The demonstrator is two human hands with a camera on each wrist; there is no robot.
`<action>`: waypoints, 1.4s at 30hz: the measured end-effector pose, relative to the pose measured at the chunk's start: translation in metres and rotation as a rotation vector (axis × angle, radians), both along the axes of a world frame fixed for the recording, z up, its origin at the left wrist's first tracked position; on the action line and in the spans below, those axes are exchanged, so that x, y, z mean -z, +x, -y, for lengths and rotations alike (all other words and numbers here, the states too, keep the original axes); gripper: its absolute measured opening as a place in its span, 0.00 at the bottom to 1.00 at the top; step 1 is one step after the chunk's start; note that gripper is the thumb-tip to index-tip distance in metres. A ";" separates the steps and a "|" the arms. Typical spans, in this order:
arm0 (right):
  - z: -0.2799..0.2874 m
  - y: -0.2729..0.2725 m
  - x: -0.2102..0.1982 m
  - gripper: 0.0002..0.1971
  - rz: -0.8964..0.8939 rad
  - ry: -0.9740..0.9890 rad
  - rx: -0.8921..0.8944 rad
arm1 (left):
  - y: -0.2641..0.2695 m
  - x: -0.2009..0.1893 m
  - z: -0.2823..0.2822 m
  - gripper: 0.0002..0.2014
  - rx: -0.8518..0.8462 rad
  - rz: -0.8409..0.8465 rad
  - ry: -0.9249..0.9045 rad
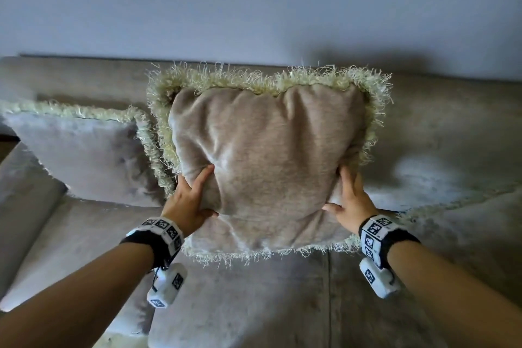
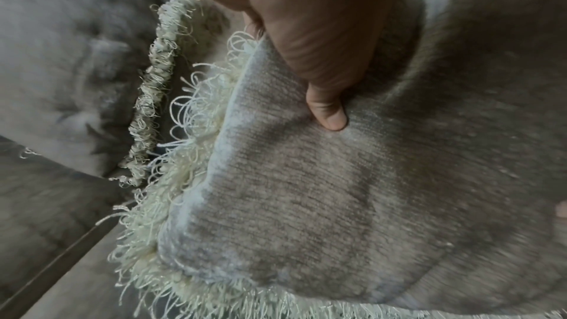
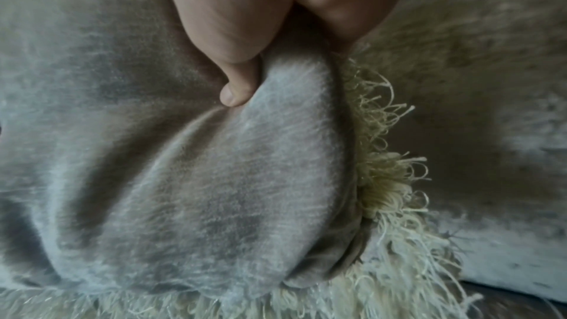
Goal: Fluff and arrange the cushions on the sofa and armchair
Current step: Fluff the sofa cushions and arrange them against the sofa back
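I am gripping the fringed cushion (image 1: 268, 161) with both hands, holding it upright in front of the sofa (image 1: 423, 263) back, its bottom edge near the seat. My left hand (image 1: 189, 200) is clamping its lower edge at about 8 o'clock, thumb (image 2: 328, 115) digging into the fabric, while my right hand (image 1: 350, 200) is pinching the edge at 4 o'clock. A second cushion (image 1: 82, 155) is leaning at 9 o'clock, just beside it.

Plain pale grey-blue wall (image 1: 254, 3) in soft, dim light.
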State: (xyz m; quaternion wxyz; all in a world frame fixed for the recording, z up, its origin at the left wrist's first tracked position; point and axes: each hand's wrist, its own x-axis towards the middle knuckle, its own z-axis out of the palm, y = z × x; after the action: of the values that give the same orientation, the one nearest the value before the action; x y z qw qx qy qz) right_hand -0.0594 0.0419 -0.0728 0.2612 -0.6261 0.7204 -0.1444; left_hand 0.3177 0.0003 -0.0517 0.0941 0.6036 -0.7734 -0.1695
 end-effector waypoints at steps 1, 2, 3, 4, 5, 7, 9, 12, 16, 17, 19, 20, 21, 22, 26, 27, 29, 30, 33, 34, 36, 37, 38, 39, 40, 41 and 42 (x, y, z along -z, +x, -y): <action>0.007 0.015 0.001 0.54 -0.009 0.005 0.008 | 0.013 0.003 0.009 0.61 0.000 0.009 0.005; 0.012 0.029 0.003 0.54 -0.015 0.018 0.023 | 0.026 0.008 0.017 0.61 0.001 0.009 0.015; 0.019 0.042 0.005 0.54 -0.014 0.020 0.039 | 0.037 0.011 0.025 0.61 0.001 0.006 0.021; 0.025 0.054 0.007 0.54 -0.012 0.011 0.051 | 0.046 0.015 0.033 0.61 0.004 0.008 0.027; 0.030 0.064 0.010 0.54 -0.013 -0.007 0.057 | 0.054 0.018 0.042 0.61 0.005 0.019 0.031; 0.039 0.079 0.018 0.54 -0.014 -0.017 0.085 | 0.066 0.029 0.058 0.60 -0.003 0.035 0.048; 0.042 0.089 0.028 0.53 -0.010 -0.022 0.128 | 0.072 0.044 0.069 0.60 0.003 0.042 0.063; 0.043 0.095 0.048 0.53 0.004 -0.050 0.187 | 0.072 0.067 0.083 0.59 0.028 0.027 0.076; 0.051 0.089 0.086 0.52 0.000 -0.050 0.231 | 0.064 0.103 0.101 0.55 0.073 0.003 0.045; 0.055 0.088 0.096 0.52 -0.007 -0.032 0.246 | 0.061 0.114 0.106 0.55 0.084 0.000 0.043; 0.060 0.086 0.120 0.50 -0.047 -0.001 0.264 | 0.058 0.138 0.114 0.55 0.095 -0.004 0.040; 0.062 0.086 0.133 0.49 -0.083 0.000 0.266 | 0.058 0.148 0.119 0.55 0.100 0.001 0.038; 0.062 0.087 0.145 0.48 -0.108 0.003 0.273 | 0.058 0.159 0.122 0.54 0.110 0.020 0.041; 0.063 0.087 0.158 0.45 -0.117 -0.003 0.294 | 0.059 0.168 0.124 0.51 0.123 0.059 0.030; 0.067 0.090 0.206 0.35 -0.148 0.050 0.338 | 0.067 0.209 0.133 0.41 0.193 0.199 -0.091; 0.066 0.091 0.218 0.34 -0.146 0.055 0.340 | 0.068 0.218 0.134 0.38 0.205 0.217 -0.095; 0.064 0.091 0.237 0.35 -0.153 0.068 0.335 | 0.070 0.233 0.134 0.28 0.223 0.256 -0.078; 0.064 0.090 0.244 0.36 -0.158 0.069 0.337 | 0.070 0.239 0.134 0.21 0.228 0.261 -0.074; 0.064 0.088 0.250 0.39 -0.172 -0.006 0.313 | 0.071 0.248 0.132 0.06 0.221 0.194 -0.082; 0.063 0.087 0.248 0.39 -0.171 -0.036 0.284 | 0.072 0.249 0.132 0.09 0.212 0.188 -0.084; 0.061 0.085 0.240 0.39 -0.153 -0.074 0.233 | 0.073 0.249 0.130 0.16 0.187 0.184 -0.092; 0.058 0.084 0.236 0.40 -0.141 -0.075 0.215 | 0.073 0.248 0.127 0.23 0.183 0.185 -0.111; 0.055 0.082 0.231 0.40 -0.130 -0.074 0.204 | 0.074 0.244 0.124 0.28 0.178 0.194 -0.134; 0.052 0.079 0.227 0.41 -0.126 -0.081 0.193 | 0.074 0.240 0.120 0.31 0.169 0.213 -0.158; 0.047 0.078 0.223 0.42 -0.121 -0.081 0.188 | 0.075 0.234 0.115 0.34 0.163 0.241 -0.176; 0.043 0.075 0.220 0.43 -0.126 -0.083 0.182 | 0.075 0.230 0.110 0.37 0.158 0.259 -0.184; 0.038 0.074 0.217 0.44 -0.129 -0.082 0.179 | 0.076 0.226 0.104 0.41 0.148 0.270 -0.181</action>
State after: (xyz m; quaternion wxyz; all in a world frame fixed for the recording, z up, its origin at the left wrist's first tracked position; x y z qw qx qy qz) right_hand 0.0147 0.0041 -0.2893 0.1743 -0.5773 0.7823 -0.1559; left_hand 0.3934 -0.1039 -0.2775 0.0308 0.5511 -0.8336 -0.0230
